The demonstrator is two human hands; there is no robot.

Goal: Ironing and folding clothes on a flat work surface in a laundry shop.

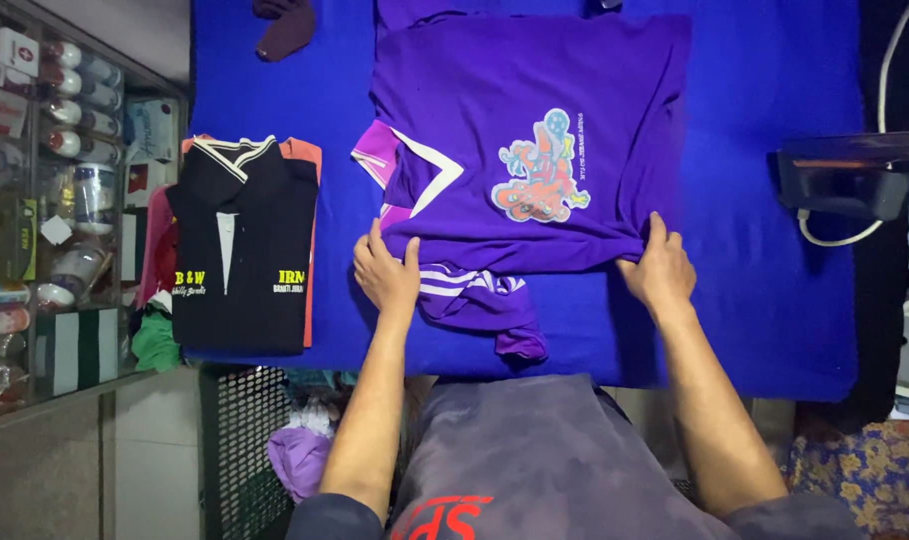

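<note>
The purple shirt (535, 150) lies flat on the blue bench (765, 250), printed emblem up, its near edge folded over into a thick ridge; the left hand (387, 272) rests on that ridge at its left end, fingers close together and curled over the cloth, while the right hand (659, 272) pinches the ridge at its right end, fingers bunched into the fabric; a striped sleeve (485, 300) spills out below the fold toward the bench's near edge.

The likely trouble is that loose sleeve; left hanging, it could drag the fold askew or leave a lump inside it; the two hands also grip unevenly, one flat and one pinching, so the ridge may skew and crease the emblem.

To the left sits a stack of folded shirts, a black polo shirt (243, 250) on top with orange ones beneath; an iron (843, 178) stands at the bench's right edge with its white cord trailing, near enough for shifting cloth to snag it. The bench is covered in plain blue cloth; a glass cabinet of bottles (55, 150) stands at far left; a dark mesh basket (245, 440) with clothes sits below; the room is dim.
</note>
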